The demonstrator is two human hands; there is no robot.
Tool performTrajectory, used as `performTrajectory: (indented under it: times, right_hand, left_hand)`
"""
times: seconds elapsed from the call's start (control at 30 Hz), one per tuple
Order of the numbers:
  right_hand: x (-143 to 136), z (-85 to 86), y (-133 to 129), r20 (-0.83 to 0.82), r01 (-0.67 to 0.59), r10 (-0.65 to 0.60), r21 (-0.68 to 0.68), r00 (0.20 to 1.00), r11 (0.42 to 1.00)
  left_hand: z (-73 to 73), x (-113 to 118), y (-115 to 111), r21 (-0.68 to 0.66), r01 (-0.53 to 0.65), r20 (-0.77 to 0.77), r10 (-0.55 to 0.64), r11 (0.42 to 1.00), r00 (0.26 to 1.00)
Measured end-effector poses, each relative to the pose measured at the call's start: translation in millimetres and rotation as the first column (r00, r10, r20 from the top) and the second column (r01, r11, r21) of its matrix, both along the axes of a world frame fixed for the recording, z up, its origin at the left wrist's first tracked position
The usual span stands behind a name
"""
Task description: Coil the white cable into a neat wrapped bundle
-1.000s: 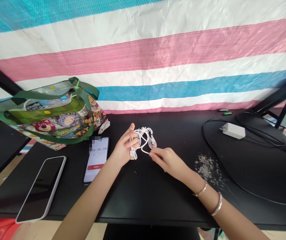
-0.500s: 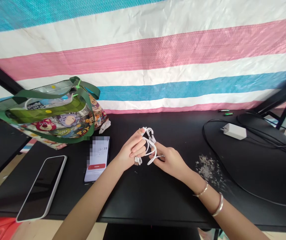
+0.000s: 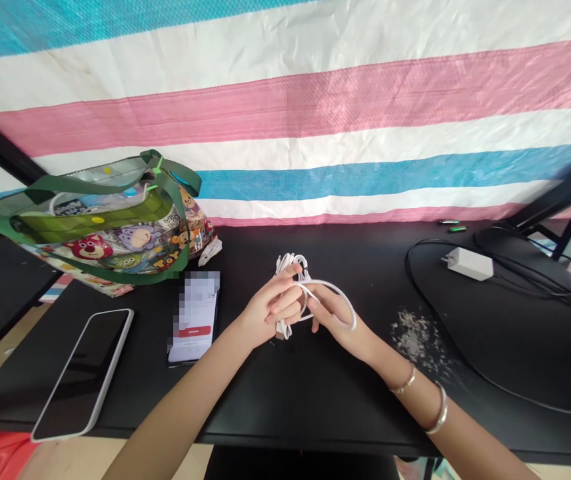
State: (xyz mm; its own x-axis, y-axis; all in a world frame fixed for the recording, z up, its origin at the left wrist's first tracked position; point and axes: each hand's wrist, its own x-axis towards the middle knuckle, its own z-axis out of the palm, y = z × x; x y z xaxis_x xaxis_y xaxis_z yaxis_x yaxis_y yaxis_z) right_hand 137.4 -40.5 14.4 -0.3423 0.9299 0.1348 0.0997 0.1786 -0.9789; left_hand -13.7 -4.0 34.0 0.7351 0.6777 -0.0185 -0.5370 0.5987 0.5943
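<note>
A white cable (image 3: 338,288) is bunched between my two hands above the black table. My left hand (image 3: 275,307) is closed on part of it, and a USB plug (image 3: 282,331) hangs below the fingers. My right hand (image 3: 334,313) has its fingers curled round the cable too, with a wide loop lying over its back. Behind the fingertips is a folded bundle of white cable (image 3: 303,265) with a dark tie.
A green-handled cartoon bag (image 3: 130,240) stands at the back left. Before it lie a lit phone (image 3: 195,317) and a dark-screened phone (image 3: 85,373). On the right are a white adapter (image 3: 469,263), a black cable (image 3: 445,327) and pale crumbs (image 3: 418,339).
The cable loop has widened and swung right, over the back of my right hand. My left hand has shifted slightly right and down, and more of the bundle shows behind it.
</note>
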Motion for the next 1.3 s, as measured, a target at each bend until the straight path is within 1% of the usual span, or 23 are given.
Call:
performTrajectory:
  times: [0.07, 0.13, 0.27, 0.37, 0.43, 0.5, 0.7, 0.83, 1.0, 1.07, 1.17, 1.3]
  right_hand:
    - [-1, -3.3, 1, 0.021, 0.009, -0.009, -0.004, 1.000, 1.000]
    - [-2, -4.8, 1, 0.021, 0.011, -0.011, -0.012, 1.000, 1.000]
    - [-3, -5.3, 0, -0.071, -0.028, 0.022, -0.078, 0.997, 0.997]
    - [-5, -6.8, -1, -0.140, -0.080, 0.059, -0.154, 0.988, 0.985]
    - [-6, -7.1, -2, -0.145, -0.102, 0.076, -0.184, 0.987, 0.978]
    - [-5, -5.2, -2, -0.117, -0.100, 0.079, -0.192, 0.990, 0.976]
    - [3, 6.4, -2, -0.002, -0.092, 0.092, -0.156, 0.996, 0.983]
    - [5, 6.3, -1, 0.001, -0.066, 0.067, -0.117, 0.998, 0.991]
    - [3, 4.6, 0, -0.028, -0.078, 0.075, -0.128, 0.997, 0.989]
    - [3, 5.5, 1, -0.040, -0.050, 0.046, -0.119, 0.998, 0.992]
    - [4, 8.3, 1, -0.056, 0.047, -0.052, -0.098, 0.997, 0.994]
    - [5, 11.6, 2, -0.120, 0.159, -0.171, -0.108, 0.978, 0.981]
  left_hand:
    - [-2.3, 3, -2, 0.036, 0.051, -0.018, -0.050, 0.998, 0.999]
    - [-3.4, 5, -4, 0.066, 0.074, -0.020, -0.072, 0.995, 0.997]
    - [-5.3, 6, -5, 0.122, 0.059, 0.002, -0.060, 0.991, 0.998]
    - [-8.2, 6, -5, 0.197, 0.076, -0.021, -0.073, 0.977, 0.997]
    - [-9.6, 5, -6, 0.240, 0.086, -0.058, -0.074, 0.967, 0.996]
    - [-9.7, 5, -6, 0.259, 0.086, -0.096, -0.063, 0.962, 0.993]
    - [-6.0, 5, -7, 0.253, 0.077, -0.081, -0.058, 0.964, 0.995]
    - [-4.8, 5, -9, 0.230, 0.068, -0.144, -0.035, 0.971, 0.989]
    - [-0.8, 5, -8, 0.188, 0.043, -0.188, -0.007, 0.981, 0.982]
    - [0.6, 5, -7, 0.166, 0.012, -0.193, 0.021, 0.986, 0.981]
    - [1.3, 7, -5, 0.142, -0.048, -0.176, 0.072, 0.989, 0.982]
    - [-0.2, 7, -4, 0.110, -0.099, -0.185, 0.118, 0.989, 0.976]
